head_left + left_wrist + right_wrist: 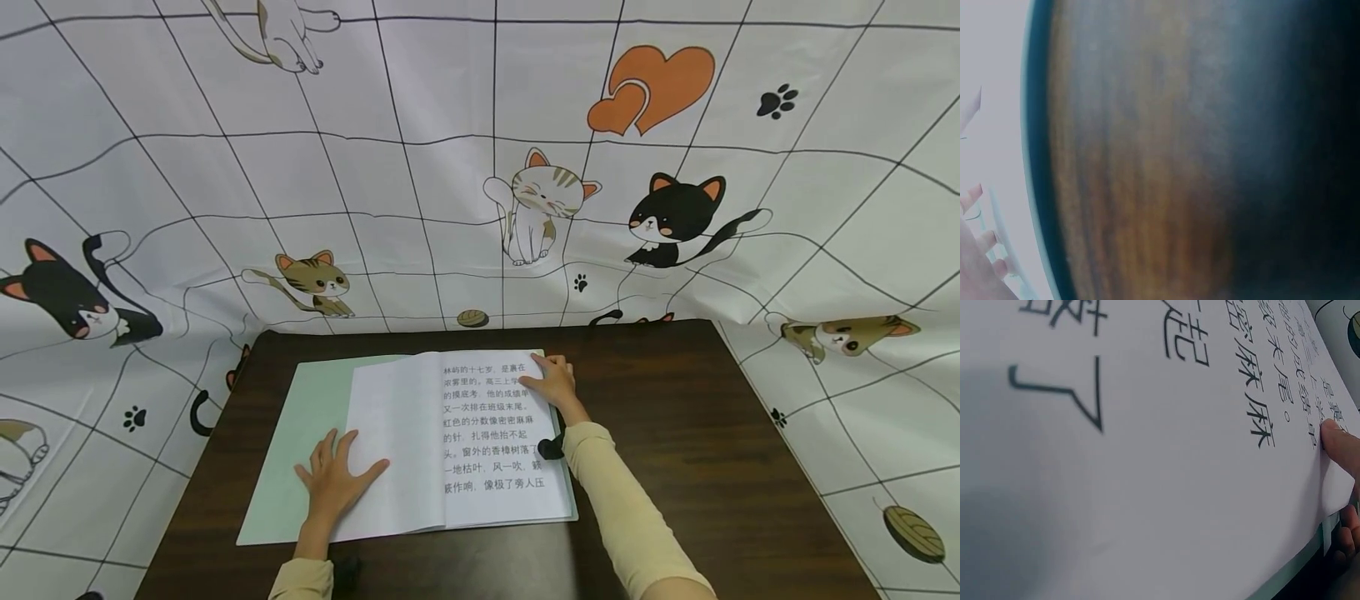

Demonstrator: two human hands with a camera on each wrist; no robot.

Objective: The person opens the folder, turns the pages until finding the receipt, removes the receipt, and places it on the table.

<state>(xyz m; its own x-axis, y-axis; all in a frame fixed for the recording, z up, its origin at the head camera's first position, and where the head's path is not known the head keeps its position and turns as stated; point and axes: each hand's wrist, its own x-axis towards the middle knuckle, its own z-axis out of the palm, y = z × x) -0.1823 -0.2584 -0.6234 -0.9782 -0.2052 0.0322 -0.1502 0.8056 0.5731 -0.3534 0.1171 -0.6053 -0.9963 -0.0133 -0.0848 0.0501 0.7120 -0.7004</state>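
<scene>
A person's left hand [333, 487] spreads over the blank left page [416, 417] of an open book [288, 458] left of centre on a dark table [697, 467]; the right hand [558, 382] pinches the right page's [495, 467] far outer edge, likely the best hold on seemingly light, limp, easily creased paper.

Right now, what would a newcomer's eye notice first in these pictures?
Probably the open booklet with large Chinese characters, on the dark wooden table. The right hand grips the right page near its upper corner; the left hand spreads partly over the left page. Orange hearts stand out upper right on the cat-print sheet.
</scene>
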